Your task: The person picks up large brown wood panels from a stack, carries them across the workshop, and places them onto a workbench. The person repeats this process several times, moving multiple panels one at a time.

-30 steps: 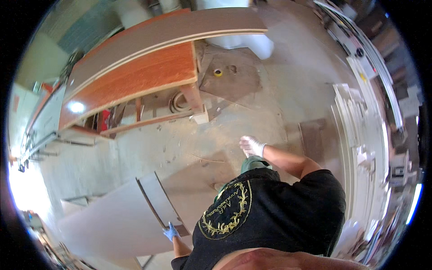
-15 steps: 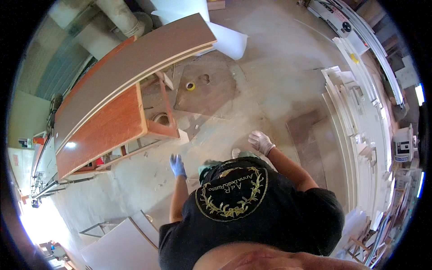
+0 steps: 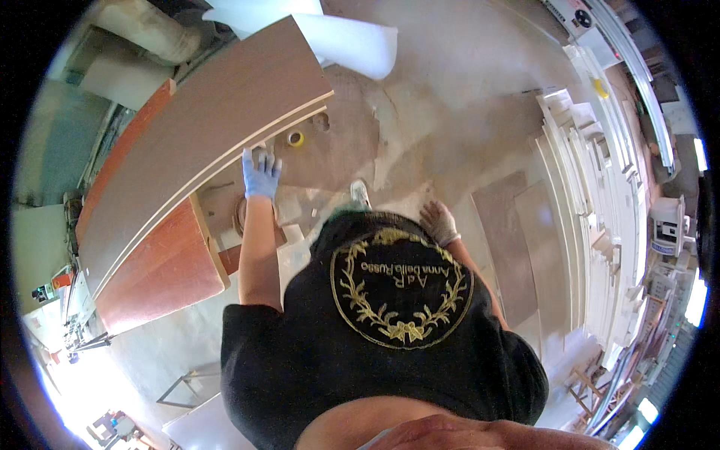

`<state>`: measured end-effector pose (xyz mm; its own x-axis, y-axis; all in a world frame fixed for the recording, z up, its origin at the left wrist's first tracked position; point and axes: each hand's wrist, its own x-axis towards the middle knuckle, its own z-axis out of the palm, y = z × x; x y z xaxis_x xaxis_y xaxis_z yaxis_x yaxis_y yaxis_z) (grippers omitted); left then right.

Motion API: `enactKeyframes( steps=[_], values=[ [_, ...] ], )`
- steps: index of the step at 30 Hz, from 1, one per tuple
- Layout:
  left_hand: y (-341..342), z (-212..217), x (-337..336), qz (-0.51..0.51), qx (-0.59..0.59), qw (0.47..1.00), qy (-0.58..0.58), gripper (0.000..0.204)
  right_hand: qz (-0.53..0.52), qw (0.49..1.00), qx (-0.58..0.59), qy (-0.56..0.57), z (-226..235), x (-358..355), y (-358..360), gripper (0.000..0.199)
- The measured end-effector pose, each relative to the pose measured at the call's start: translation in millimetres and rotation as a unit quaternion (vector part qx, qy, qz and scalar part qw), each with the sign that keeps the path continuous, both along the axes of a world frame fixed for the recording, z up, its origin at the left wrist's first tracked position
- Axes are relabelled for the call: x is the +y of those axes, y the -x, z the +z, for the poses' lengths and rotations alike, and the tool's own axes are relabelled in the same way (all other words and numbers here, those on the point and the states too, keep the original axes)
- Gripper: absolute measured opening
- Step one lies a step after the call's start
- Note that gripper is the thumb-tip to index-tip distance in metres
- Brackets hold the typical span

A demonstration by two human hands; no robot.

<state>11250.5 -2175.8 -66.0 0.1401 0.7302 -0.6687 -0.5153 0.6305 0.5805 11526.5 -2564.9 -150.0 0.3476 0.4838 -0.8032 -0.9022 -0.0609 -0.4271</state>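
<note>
My left hand (image 3: 261,177), in a blue glove, is at the near edge of a long brown board (image 3: 202,112). Its fingers are apart, with the tips right at the edge; whether they touch it I cannot tell. A second board with a pale edge (image 3: 294,122) lies under the first. Both rest over a reddish-brown wooden stand (image 3: 169,262). Out to the right of my body hangs my right hand (image 3: 439,223) in a whitish glove, fingers loosely apart and holding nothing.
A tape roll (image 3: 295,139) with yellow on it lies on the floor beyond my left hand. White sheeting (image 3: 360,45) is behind the board's far end. Long white panels (image 3: 577,217) are stacked along the right side. A flat brown sheet (image 3: 504,247) lies on the floor before them.
I have stepped forward toward the boards. My left hand has gone from beside the stand up to the board's edge, while my right hand stays low and empty.
</note>
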Motion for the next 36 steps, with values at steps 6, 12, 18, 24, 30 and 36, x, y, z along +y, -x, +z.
enactKeyframes(
  steps=[6, 12, 18, 24, 30, 36],
  values=[
    [-72.1, 16.1, 36.2, 0.064, 0.0, 0.998, 0.028, 0.046, -0.045, 0.999, -0.009, 0.02, 3.2, 62.9, -54.4, 0.051],
    [-86.0, 23.0, 29.9, 0.162, 0.031, 0.986, 0.038, 0.03, -0.031, 0.999, 0.028, 0.019, -6.5, 123.7, -106.4, 0.042],
    [-88.4, 23.5, 23.7, 0.175, -0.013, 0.984, -0.016, 0.019, 0.15, 0.986, -0.053, 0.054, 13.7, 248.3, -180.4, 0.028],
    [-98.4, 30.1, -3.1, 0.229, 0.039, 0.973, -0.004, 0.024, 0.38, 0.918, -0.103, -0.046, 59.7, 399.1, -225.0, 0.028],
    [-92.9, 35.1, -57.8, 0.331, 0.073, 0.941, 0.018, 0.051, 0.482, 0.841, -0.108, -0.221, 71.0, 478.9, -212.9, 0.039],
    [-115.8, 28.7, -51.5, 0.345, 0.183, 0.917, 0.076, 0.056, 0.496, 0.796, -0.209, -0.278, 59.1, 520.0, -176.9, 0.042]
  ],
)
